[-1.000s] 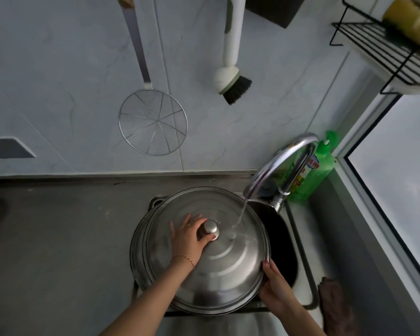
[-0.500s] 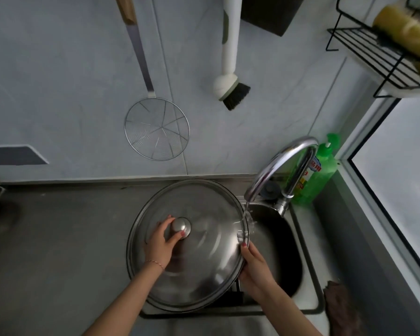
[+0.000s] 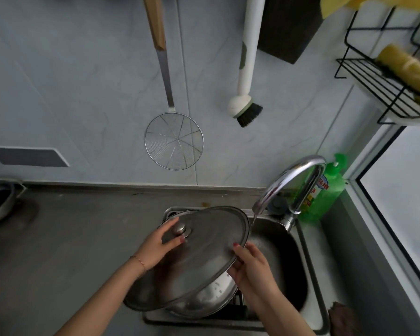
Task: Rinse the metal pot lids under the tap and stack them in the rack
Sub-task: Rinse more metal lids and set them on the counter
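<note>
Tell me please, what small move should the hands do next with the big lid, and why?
Probably tip the lid a little more toward the tap so the thin stream runs over its face. The left hand grips the knob, the right hand holds the rim, and the water falls just past the lid's right edge into the sink, barely wetting it.

Lid (image 3: 204, 258) tilts over the sink (image 3: 310, 282), left of the tap (image 3: 289, 180).

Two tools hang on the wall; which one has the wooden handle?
The wire skimmer, hanging left of the brush, whose handle is white.
</note>
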